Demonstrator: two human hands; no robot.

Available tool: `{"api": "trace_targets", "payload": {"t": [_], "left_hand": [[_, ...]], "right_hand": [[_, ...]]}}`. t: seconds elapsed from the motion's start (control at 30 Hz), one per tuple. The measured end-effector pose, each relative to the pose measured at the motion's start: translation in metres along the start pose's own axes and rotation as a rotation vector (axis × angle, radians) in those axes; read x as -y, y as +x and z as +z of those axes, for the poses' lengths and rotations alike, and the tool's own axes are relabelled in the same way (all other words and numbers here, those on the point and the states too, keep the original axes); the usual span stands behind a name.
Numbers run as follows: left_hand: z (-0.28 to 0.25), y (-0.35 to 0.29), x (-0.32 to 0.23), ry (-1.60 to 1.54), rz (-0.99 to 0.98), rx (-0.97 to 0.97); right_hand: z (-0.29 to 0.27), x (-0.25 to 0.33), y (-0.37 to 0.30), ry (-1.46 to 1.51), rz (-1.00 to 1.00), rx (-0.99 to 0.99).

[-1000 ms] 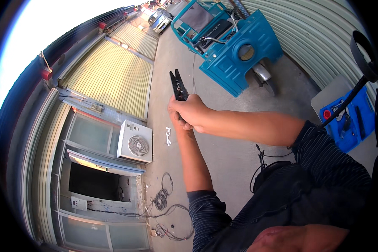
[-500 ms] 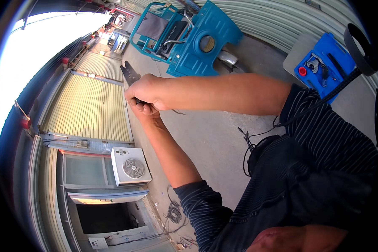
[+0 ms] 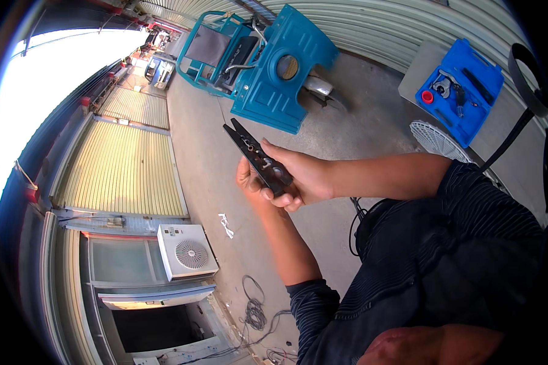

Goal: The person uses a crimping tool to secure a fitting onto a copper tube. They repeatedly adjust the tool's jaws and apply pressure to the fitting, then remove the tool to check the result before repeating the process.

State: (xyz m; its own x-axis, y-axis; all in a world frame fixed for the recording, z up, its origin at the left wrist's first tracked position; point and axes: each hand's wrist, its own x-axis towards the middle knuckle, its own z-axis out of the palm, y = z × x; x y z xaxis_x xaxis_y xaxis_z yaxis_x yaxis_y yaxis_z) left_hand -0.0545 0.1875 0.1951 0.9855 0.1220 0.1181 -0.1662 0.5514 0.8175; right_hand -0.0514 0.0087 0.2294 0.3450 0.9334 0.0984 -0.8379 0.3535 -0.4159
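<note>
A black split flaring bar (image 3: 260, 159) with a row of holes is held up in front of me, its two halves slightly apart at the far tips. My right hand (image 3: 309, 175) is closed round its near end, thumb on top and fingertips showing below. From beneath, my left hand (image 3: 247, 177) grips the bar's left side, partly hidden behind it. Over on the right lies an opened blue tool case (image 3: 464, 125), with a metal yoke-shaped tool (image 3: 446, 85), a red round piece (image 3: 427, 97) and dark tools inside.
A teal cargo tricycle (image 3: 268, 97) stands ahead. White scrap (image 3: 226, 225) and coiled cable (image 3: 254, 313) lie on the concrete floor (image 3: 204, 146). A white outdoor air-conditioner unit (image 3: 187, 252) stands at left by the shopfront. A white grille-like object (image 3: 435, 137) is near the case.
Both hands have come closer and to the right with the flaring bar. It was spread in a V; its halves are now nearly together. The white scrap and grille have come into sight.
</note>
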Motion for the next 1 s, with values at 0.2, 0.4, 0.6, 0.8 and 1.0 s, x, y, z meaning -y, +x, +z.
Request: {"api": "trace_targets", "payload": {"t": [0.2, 0.4, 0.6, 0.8, 1.0], "left_hand": [[-0.026, -0.008, 0.021, 0.221, 0.158, -0.181], [-0.013, -0.008, 0.018, 0.51, 0.241, -0.106], [0.014, 0.022, 0.033, 0.581, 0.166, -0.051], [0.04, 0.053, 0.103, 0.71, 0.195, 0.211], [0.069, 0.055, 0.23, 0.72, 0.183, 0.328]], "right_hand": [[-0.011, -0.022, -0.008, -0.142, -0.082, -0.072], [-0.009, -0.029, 0.003, -0.071, -0.146, -0.094], [-0.024, -0.004, -0.005, 0.007, -0.184, -0.177], [-0.074, 0.03, -0.066, 0.017, -0.2, -0.326], [-0.178, 0.032, -0.157, 0.112, -0.179, -0.369]]}}
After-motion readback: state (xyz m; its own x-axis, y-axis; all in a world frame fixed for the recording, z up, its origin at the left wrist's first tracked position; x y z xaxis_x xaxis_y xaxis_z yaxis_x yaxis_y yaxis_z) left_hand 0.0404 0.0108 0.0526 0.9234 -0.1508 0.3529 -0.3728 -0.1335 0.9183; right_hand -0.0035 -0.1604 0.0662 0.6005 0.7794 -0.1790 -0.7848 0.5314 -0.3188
